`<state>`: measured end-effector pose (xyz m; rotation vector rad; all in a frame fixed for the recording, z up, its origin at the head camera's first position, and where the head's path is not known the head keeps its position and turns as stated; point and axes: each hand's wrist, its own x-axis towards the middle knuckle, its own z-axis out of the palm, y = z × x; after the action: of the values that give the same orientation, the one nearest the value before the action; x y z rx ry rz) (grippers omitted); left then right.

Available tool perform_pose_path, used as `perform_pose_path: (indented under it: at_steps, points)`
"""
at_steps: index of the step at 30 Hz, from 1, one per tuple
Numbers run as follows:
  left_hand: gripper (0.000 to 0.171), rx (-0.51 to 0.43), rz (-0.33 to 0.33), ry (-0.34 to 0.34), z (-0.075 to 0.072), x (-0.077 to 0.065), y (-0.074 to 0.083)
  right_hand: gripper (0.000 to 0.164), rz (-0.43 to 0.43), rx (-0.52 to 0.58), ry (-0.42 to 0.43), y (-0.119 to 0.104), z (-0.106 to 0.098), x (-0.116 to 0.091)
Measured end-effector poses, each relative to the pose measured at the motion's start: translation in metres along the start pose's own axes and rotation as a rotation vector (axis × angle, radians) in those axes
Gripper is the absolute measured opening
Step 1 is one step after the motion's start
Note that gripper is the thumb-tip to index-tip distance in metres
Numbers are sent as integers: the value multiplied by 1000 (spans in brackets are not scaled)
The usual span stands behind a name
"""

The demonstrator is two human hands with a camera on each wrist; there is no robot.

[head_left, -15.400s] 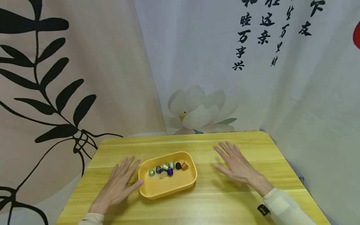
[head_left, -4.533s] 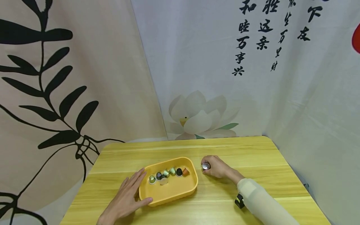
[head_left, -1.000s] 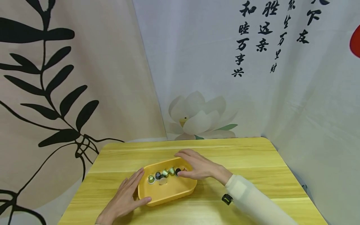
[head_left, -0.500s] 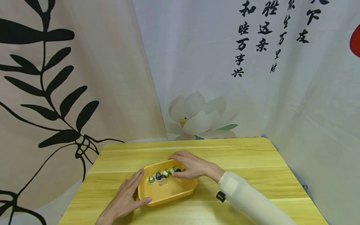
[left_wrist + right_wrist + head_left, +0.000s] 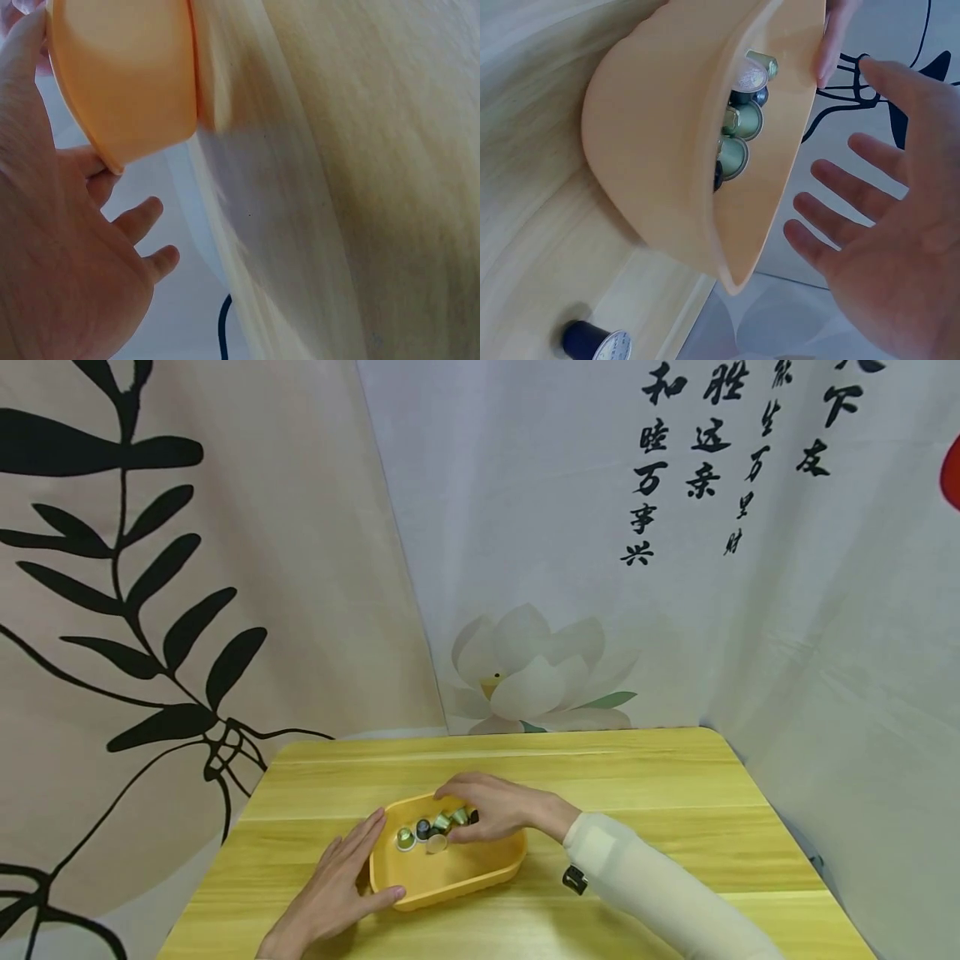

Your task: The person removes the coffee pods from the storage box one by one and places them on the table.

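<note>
A yellow tray [image 5: 450, 887] sits on the table with several coffee capsules grouped inside, among them a green one [image 5: 406, 838], a dark one [image 5: 423, 829] and a cream-lidded one [image 5: 436, 843]. My left hand [image 5: 330, 885] rests against the tray's left end, thumb at the near corner, fingers extended along the side. Over the tray's right part hovers my right hand [image 5: 491, 807], its fingers apart around nothing in the right wrist view, hiding part of the capsules from the head view. A dark capsule [image 5: 592, 341] lies on the table outside the tray.
The yellow wood-grain table [image 5: 637, 768] reaches back to a white curtain [image 5: 525, 527] with a lotus print and dark lettering. A leaf-print curtain [image 5: 300, 568] hangs at the left.
Earlier the right hand held a capsule right of the tray; it has since let go and moved left over the tray. Within the last second it keeps sliding left. The left hand stays put.
</note>
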<state>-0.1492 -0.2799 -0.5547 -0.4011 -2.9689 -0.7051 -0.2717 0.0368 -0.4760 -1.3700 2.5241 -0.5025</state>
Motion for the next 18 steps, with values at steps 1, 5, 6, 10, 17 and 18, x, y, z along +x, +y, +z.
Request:
perform_pose_path:
  at_steps: [1,5,6,10,17,18]
  points:
    - [114,-2,-3,-3,0,0,0,69,-1,3,-11,0,0,1]
    - [115,-9,-9,-9,-1,1,1,68,-23,1,-47,-1,1,7]
    - [115,-10,-10,-9,0,1,1,67,-31,-3,-54,-2,2,9]
    - [115,-5,-11,-10,0,1,0,65,-45,-11,-79,-4,3,14]
    - [115,-6,-5,-15,-1,1,-1,61,-43,3,-126,-9,5,21]
    - [115,-8,-2,-12,-1,0,-2,61,-42,2,-133,-10,6,22]
